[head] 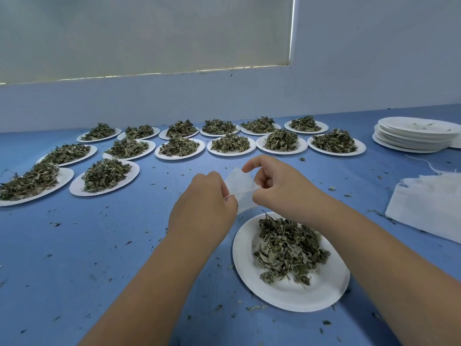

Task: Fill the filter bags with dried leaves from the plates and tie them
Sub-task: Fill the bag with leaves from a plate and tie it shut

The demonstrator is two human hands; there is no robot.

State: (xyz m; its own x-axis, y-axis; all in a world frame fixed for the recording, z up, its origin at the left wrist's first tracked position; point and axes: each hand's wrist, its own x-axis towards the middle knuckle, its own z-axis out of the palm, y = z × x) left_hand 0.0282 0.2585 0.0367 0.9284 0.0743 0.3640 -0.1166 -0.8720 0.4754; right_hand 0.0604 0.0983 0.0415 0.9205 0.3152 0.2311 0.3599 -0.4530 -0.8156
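A thin white filter bag (240,188) hangs in the air between my two hands above the blue table. My left hand (204,204) pinches its left edge, and my right hand (273,182) pinches its right edge and top corner with curled fingers. Just below them a white paper plate (287,294) holds a heap of dried leaves (287,248). The bag looks flat and I see no leaves inside it.
Several paper plates heaped with dried leaves (179,146) stand in rows across the far and left table. A stack of bare plates (416,133) sits far right, and a pile of white filter bags (429,201) lies at the right edge. Leaf crumbs litter the blue table (99,258).
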